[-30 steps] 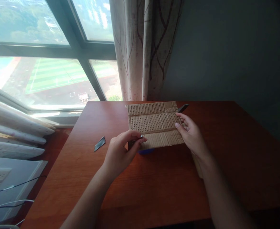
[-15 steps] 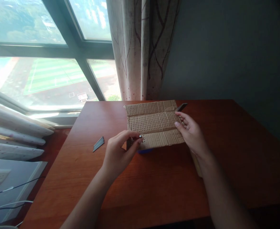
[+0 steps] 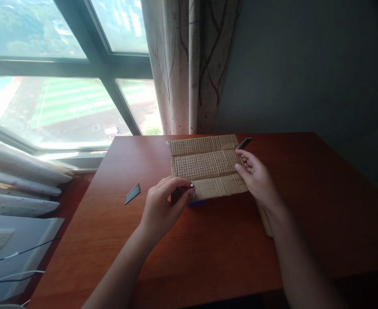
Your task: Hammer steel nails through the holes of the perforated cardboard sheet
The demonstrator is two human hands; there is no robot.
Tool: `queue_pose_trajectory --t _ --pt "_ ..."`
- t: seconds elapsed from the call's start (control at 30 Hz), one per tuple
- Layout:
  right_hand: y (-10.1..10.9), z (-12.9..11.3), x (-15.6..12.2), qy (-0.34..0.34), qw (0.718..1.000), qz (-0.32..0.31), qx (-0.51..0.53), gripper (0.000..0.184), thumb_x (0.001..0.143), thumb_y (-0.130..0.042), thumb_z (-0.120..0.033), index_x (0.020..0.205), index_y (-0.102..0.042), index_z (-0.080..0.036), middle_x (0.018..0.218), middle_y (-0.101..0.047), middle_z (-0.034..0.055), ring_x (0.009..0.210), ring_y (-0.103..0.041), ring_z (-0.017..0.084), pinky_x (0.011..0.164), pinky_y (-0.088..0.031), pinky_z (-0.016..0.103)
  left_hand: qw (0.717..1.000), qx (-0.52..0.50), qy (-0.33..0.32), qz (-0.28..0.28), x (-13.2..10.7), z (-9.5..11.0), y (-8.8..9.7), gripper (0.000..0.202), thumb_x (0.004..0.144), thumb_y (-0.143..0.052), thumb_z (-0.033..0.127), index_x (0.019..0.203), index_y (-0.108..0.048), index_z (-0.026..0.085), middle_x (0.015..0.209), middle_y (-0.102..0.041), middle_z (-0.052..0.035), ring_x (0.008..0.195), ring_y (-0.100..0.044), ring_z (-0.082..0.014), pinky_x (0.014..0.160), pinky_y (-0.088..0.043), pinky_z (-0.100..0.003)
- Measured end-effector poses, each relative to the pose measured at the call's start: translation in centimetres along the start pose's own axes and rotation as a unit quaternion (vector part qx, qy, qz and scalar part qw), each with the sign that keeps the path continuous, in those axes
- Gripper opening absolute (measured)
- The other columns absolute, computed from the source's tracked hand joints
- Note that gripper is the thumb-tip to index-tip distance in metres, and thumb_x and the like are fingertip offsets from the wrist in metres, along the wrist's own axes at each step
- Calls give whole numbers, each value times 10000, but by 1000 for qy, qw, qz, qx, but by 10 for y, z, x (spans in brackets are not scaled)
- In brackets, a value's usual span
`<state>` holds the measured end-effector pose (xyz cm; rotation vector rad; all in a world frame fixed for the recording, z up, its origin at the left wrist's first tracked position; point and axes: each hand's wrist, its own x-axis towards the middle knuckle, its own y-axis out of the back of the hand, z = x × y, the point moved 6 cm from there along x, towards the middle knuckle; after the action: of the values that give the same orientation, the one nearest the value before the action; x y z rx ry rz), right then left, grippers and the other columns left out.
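my left arm slants up from seven o'clock, left hand pinching, fingertips toward two. my right arm slants from five o'clock, right hand gripping toward ten, thumb below forefinger.

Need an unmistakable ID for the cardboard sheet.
Start at the reddish-brown wooden table by the window. Toward its far edge, the right hand grips the right side of a creased tan cardboard sheet. Dense rows of small holes set it apart from the slim metal rods lying to its left.
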<state>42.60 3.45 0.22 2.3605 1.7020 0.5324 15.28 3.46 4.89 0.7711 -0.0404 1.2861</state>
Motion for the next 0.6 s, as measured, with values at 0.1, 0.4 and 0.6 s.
queue_pose_trajectory --t 0.1,0.4,0.6 --pt "-1 2 0 -8 1000 -8 -9 446 906 -591 -366 1342 -569 -274 1242 -624 92 935 -642 226 810 -552 394 1000 -4 5 -1 0 0 -1 26 869 -688 206 890 -690 190 797 -723 -15 725 -676 -137 660 -526 -238" --pt "1 1 0 5 999 -3 -47 427 912 -576 -378 1325 -588 -271 1241 -647 94 908 -657 235 781 -557 399 1000 -7 20 -3 1 -1 -1 55 879 -680 236 884 -692 182 800 -729 -26 720 -669 -144 670 -533 -255" --pt "1 2 0 -5 999 -5 -44 431 904 -589 -363 1324 -592 -269 1267 -622 99 922 -659 235 791 -559 399 1000 0 16 -1 1 0 -1 50 881 -677 231 888 -694 184 823 -734 -29 740 -676 -149 678 -535 -259"
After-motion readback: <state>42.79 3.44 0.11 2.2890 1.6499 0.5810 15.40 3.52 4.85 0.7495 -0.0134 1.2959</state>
